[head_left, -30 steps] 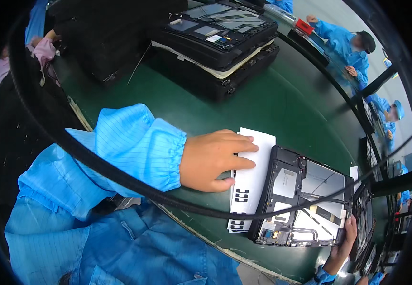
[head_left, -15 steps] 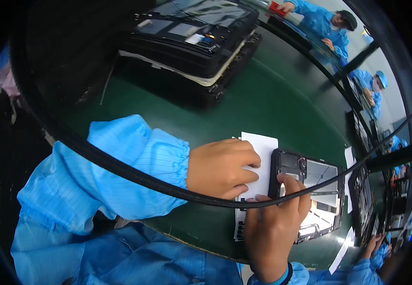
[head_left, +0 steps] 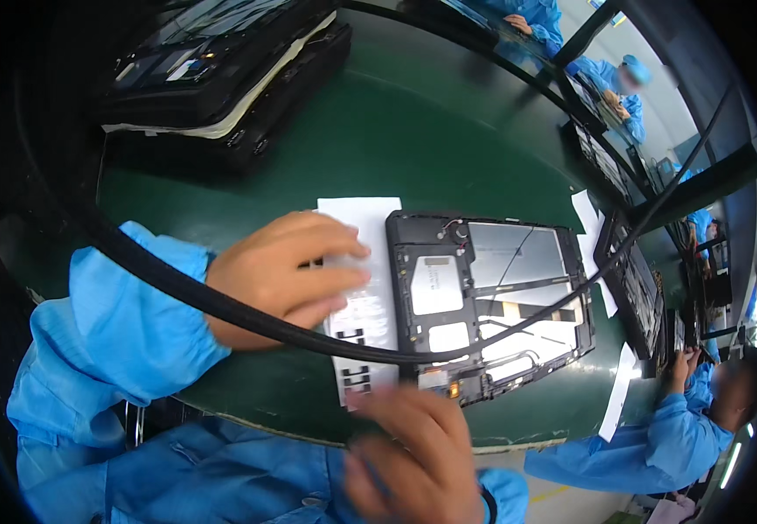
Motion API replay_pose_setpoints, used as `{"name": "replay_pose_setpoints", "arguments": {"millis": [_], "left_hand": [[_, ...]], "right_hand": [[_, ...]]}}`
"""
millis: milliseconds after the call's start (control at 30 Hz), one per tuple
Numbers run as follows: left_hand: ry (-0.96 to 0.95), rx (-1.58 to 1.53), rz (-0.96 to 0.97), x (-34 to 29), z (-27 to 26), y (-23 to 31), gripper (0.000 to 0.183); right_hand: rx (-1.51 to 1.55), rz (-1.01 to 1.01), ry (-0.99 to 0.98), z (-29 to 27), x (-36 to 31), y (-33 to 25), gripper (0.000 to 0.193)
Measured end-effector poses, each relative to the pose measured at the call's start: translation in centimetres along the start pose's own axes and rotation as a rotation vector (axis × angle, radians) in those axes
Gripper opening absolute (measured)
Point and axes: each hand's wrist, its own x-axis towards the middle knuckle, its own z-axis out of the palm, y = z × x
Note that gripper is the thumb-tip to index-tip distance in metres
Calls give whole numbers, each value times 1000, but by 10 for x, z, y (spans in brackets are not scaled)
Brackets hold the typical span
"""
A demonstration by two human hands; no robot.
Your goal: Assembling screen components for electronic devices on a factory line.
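Resting flat on the white paper sheet (head_left: 363, 297), the left hand (head_left: 287, 278) has its fingers spread and pressing down, grasping nothing. That sheet lies on the green bench (head_left: 413, 131), touching the left edge of the opened tablet chassis (head_left: 488, 301), which sits face-down with its inner parts showing. The right hand (head_left: 413, 454), blurred, hovers just below the chassis's lower left corner; whether it grips anything cannot be told. A black cable (head_left: 221, 306) arcs across the left hand and the chassis. Above the chassis, well apart, stand stacked dark trays (head_left: 221, 70).
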Motion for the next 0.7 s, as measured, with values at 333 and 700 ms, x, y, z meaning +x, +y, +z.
{"name": "replay_pose_setpoints", "arguments": {"millis": [333, 700], "left_hand": [[-115, -160, 444, 60, 71, 64, 23], [-21, -134, 454, 65, 88, 62, 22]], "right_hand": [[-101, 409, 218, -95, -48, 81, 14], [-93, 391, 249, -101, -52, 88, 11]]}}
